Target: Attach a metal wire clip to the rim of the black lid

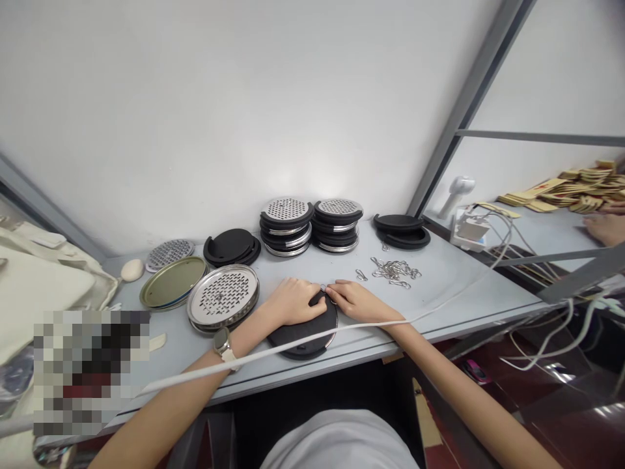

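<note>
A round black disc (305, 335) with a silver metal edge lies near the front of the table, partly hidden under my hands. My left hand (294, 301) rests across its far left side, fingers curled over the rim. At the disc's far edge, my right hand (355, 299) pinches a small shiny metal clip (323, 287); the fingers hide most of it. Beyond my right hand lies a loose heap of wire clips (396, 270). To the left stands a stack of perforated metal discs (224, 295), beside a gold-green round lid (173, 282).
Two stacks of black-and-metal discs (286, 228) (338, 226) stand by the wall. More black discs sit at left (233, 247) and right (401, 231). A white cable (278, 344) crosses above my forearms. At far right, a person's hand (605, 228) is beside yellow pieces (561, 191).
</note>
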### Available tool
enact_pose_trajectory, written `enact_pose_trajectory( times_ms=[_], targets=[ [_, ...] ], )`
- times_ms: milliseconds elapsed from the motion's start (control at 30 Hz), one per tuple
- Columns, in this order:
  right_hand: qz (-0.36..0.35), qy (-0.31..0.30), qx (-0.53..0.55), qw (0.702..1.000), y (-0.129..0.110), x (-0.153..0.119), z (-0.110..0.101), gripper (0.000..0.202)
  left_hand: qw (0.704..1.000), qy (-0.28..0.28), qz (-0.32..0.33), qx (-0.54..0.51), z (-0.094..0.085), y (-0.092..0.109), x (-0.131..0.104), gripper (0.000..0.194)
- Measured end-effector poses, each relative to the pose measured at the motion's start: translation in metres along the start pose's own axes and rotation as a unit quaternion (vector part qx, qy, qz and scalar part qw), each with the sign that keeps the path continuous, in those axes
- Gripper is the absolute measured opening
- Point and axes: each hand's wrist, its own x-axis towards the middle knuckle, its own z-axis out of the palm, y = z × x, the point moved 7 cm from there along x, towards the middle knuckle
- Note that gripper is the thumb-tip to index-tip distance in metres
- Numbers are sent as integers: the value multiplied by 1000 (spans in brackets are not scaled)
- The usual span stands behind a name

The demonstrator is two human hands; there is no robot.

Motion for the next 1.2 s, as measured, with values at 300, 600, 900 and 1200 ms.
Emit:
enact_pose_trajectory(
  times_ms=[300, 600, 900, 1200],
  targets=[
    [5, -6, -4, 1000, -1, 0, 0, 39, 1000, -5, -8, 2, 0, 0, 0, 27],
    [0, -8, -21, 1000, 2, 1, 3, 38, 1000, -9, 9, 0, -4, 2, -1, 34],
    [4, -5, 18, 1000, 6, 0, 5, 38, 999, -2, 42, -25, -3, 4, -1, 23],
    [8, -7, 5, 1000, 6, 0, 5, 37, 999, -6, 38, -23, -3, 3, -1, 22]
  ],
)
